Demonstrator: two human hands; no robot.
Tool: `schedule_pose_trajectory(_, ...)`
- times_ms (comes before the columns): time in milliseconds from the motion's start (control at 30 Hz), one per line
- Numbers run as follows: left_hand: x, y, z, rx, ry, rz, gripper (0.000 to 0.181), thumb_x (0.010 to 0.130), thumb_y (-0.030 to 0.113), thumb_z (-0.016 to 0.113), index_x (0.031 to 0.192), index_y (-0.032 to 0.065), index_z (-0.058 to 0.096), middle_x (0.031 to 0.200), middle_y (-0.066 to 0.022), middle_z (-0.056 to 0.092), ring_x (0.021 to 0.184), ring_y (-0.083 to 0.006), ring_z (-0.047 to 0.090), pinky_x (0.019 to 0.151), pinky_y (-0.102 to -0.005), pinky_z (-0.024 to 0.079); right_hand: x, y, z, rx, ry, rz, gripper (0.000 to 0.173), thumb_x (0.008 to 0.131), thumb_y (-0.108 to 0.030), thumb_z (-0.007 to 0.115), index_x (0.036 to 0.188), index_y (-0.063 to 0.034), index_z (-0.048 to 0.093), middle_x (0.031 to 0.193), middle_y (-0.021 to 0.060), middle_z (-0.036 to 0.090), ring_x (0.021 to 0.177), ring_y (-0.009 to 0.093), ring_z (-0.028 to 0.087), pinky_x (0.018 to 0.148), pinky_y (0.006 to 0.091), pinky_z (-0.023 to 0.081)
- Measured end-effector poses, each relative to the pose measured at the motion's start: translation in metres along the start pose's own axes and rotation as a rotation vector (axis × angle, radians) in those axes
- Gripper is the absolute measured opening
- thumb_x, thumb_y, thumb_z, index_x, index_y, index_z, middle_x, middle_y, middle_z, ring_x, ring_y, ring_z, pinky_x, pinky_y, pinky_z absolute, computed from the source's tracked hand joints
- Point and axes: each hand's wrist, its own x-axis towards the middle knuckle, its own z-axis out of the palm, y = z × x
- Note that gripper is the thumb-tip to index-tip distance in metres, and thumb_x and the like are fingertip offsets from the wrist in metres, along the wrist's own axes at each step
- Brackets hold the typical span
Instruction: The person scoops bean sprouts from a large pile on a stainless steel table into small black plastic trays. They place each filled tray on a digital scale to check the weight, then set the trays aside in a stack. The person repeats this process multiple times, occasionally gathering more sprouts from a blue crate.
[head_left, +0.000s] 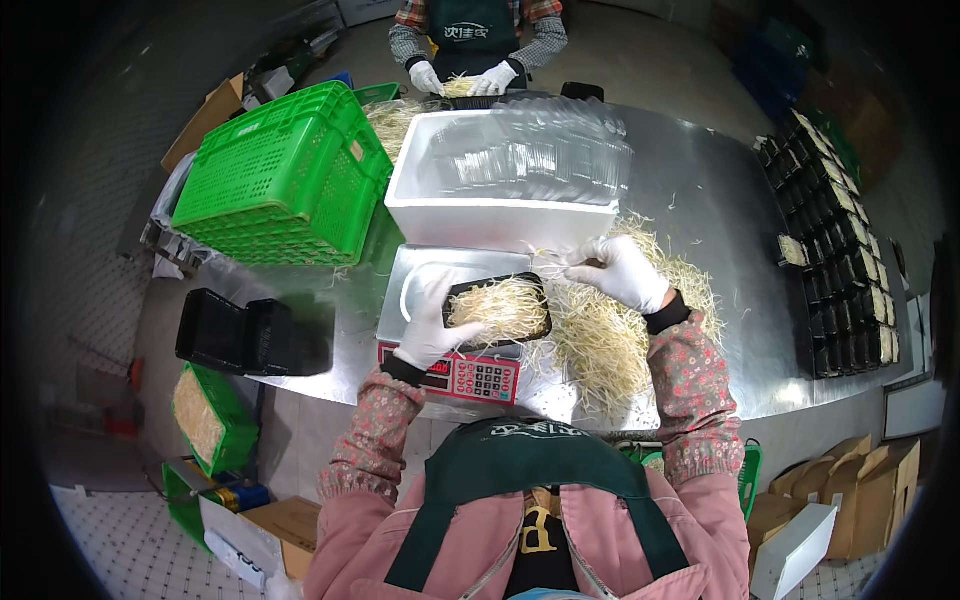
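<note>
My gloved left hand (437, 322) grips the left side of a black plastic tray (550, 330), thumb over its near edge. Bean sprouts (499, 309) fill the tray, which is tilted over the steel pan of a digital scale (427, 262). The scale's red keypad panel (484, 379) faces me, its display partly covered by my left wrist. To the right of the tray, my gloved right hand (619, 274) pinches a few thin sprout strands (551, 259) at its fingertips. Beneath and beside that hand spreads a loose heap of bean sprouts (604, 345) on the steel table.
A white foam box (499, 225) holding clear plastic lids (532, 154) stands beyond the scale. Stacked green crates (277, 172) rise at left, near empty black trays (232, 334). Filled trays (840, 247) are stacked at right. Opposite, a co-worker's gloved hands (495, 79) handle sprouts.
</note>
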Motion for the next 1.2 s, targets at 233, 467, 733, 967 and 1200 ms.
schedule_pose_trajectory(233,-0.068,-0.025,0.026,-0.739,0.292,-0.612,0.068,0.105,0.041,0.041,0.155,0.0009,0.018,0.156,-0.0166,0.032,0.142,-0.0268,0.035,0.118,-0.0389,0.026,0.025,0.029,0.106,-0.402,-0.049,-0.219,0.024,0.081,-0.027,0.074,0.095,-0.0071,0.073,0.092,0.0132,0.069,0.084,0.030,0.067,0.076,0.0376,0.054)
schedule_pose_trajectory(467,-0.064,-0.006,0.058,-0.331,0.288,-0.366,0.060,0.104,0.023,0.037,0.153,-0.0052,0.016,0.157,-0.0237,0.026,0.147,-0.0311,0.026,0.120,-0.0369,0.020,0.024,0.027,0.125,-0.485,-0.123,-0.363,0.079,0.076,-0.045,0.076,0.136,-0.0024,0.050,0.132,0.0203,0.053,0.122,0.038,0.050,0.103,0.0446,0.041)
schedule_pose_trajectory(733,-0.016,0.009,0.059,0.610,-0.116,-0.251,0.058,0.099,0.031,0.044,0.147,-0.0014,0.037,0.152,-0.0211,0.038,0.142,-0.0347,0.034,0.116,-0.0514,0.025,0.042,0.048,0.162,-0.621,-0.120,-0.333,0.087,0.070,-0.046,0.076,0.138,-0.0009,0.045,0.120,0.0146,0.056,0.108,0.032,0.055,0.093,0.0421,0.045)
schedule_pose_trajectory(967,-0.024,-0.014,0.042,0.017,0.017,-0.158,0.087,0.087,0.030,0.069,0.153,-0.0034,0.021,0.157,-0.0293,0.020,0.148,-0.0388,0.018,0.120,-0.0484,0.015,0.051,0.043,0.137,-0.386,-0.271,-0.282,0.101,0.068,-0.043,0.083,0.146,0.0013,0.036,0.136,0.0237,0.049,0.124,0.040,0.047,0.107,0.0453,0.038)
schedule_pose_trajectory(1200,-0.041,-0.039,-0.005,0.244,-0.037,-0.177,0.131,0.061,0.045,0.088,0.154,-0.0031,0.010,0.158,-0.0292,0.015,0.149,-0.0417,0.012,0.120,-0.0492,0.014,0.031,0.038,0.072,-0.055,-0.167,-0.031,0.099,0.073,-0.044,0.083,0.147,0.0003,0.036,0.140,0.0265,0.048,0.132,0.039,0.044,0.113,0.0426,0.033)
